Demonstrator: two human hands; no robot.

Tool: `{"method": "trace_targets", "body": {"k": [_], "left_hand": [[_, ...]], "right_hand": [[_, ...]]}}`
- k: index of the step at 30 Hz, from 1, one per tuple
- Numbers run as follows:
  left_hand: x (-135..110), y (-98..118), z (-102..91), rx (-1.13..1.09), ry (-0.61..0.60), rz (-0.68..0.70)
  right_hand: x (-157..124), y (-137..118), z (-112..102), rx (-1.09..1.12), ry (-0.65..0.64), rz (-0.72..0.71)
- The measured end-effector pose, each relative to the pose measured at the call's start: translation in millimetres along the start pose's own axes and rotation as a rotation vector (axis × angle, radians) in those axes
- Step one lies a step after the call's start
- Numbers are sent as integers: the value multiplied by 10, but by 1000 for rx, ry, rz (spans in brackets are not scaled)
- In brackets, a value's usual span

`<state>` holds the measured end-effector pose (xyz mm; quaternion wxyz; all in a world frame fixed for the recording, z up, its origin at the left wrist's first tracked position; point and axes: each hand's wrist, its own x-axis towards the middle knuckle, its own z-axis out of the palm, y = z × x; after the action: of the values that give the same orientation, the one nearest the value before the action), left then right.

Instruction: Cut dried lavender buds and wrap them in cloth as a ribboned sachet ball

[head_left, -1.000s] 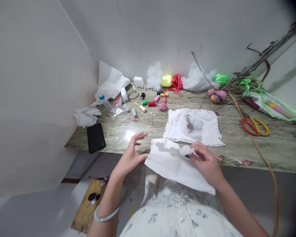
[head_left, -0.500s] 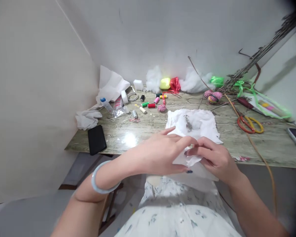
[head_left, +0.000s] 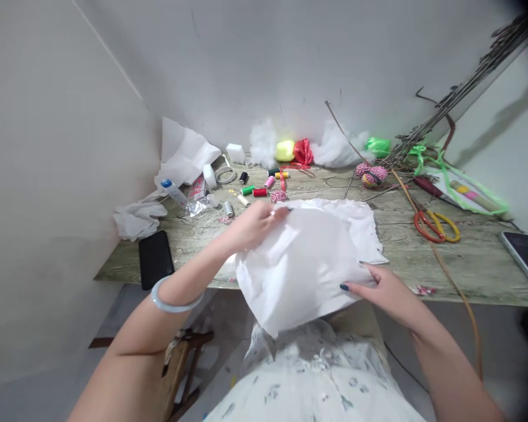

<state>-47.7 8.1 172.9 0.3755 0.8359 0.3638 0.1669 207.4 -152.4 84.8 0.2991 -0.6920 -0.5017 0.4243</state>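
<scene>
A thin white paper sheet (head_left: 310, 264), creased and opened out, spans the space between my hands over the table's front edge and my lap. My left hand (head_left: 259, 225) has its fingers closed on the sheet's upper left edge. At the lower right edge, my right hand (head_left: 381, 288) pinches the paper between thumb and fingers, its dark thumbnail on top. Behind the raised sheet, another crumpled white paper (head_left: 363, 225) with ragged edges lies on the table; most of it and the dark bits seen on it earlier are hidden.
Several thread spools (head_left: 260, 192) and a patterned ball (head_left: 278, 196) lie beyond my left hand. Scissors (head_left: 435, 225) and a brown cord (head_left: 455, 278) are at the right. A black phone (head_left: 155, 261) sits at the left edge, another phone (head_left: 525, 255) far right. Stuffing (head_left: 264, 143) rests along the wall.
My hands have moved apart, the left one up and to the left. The paper, bunched between my fingers before, is now spread wide and covers much of the paper behind it.
</scene>
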Motion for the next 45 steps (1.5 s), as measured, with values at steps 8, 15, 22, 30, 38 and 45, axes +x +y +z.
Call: {"method": "trace_targets", "body": {"k": [8,15,22,30,38,45], "left_hand": [[-232,-656,187,-235,222,-343],[-582,-658,1217,-300,422,-465],[-633,-947,1153,-56,505,-540],[-606,-1566,58,386,556,-639],[-570,-1702,-160,832,475,-815],[-91,-1264,276,744,222,-47]], "right_hand": [[374,321,41,746,535,43],[314,561,-11,295,681,41],[268,628,-15,259,486,5],[751,9,698,10,258,-339],[1164,670,-381,-132,823,-100],[1268,936,-541,-199,511,122]]}}
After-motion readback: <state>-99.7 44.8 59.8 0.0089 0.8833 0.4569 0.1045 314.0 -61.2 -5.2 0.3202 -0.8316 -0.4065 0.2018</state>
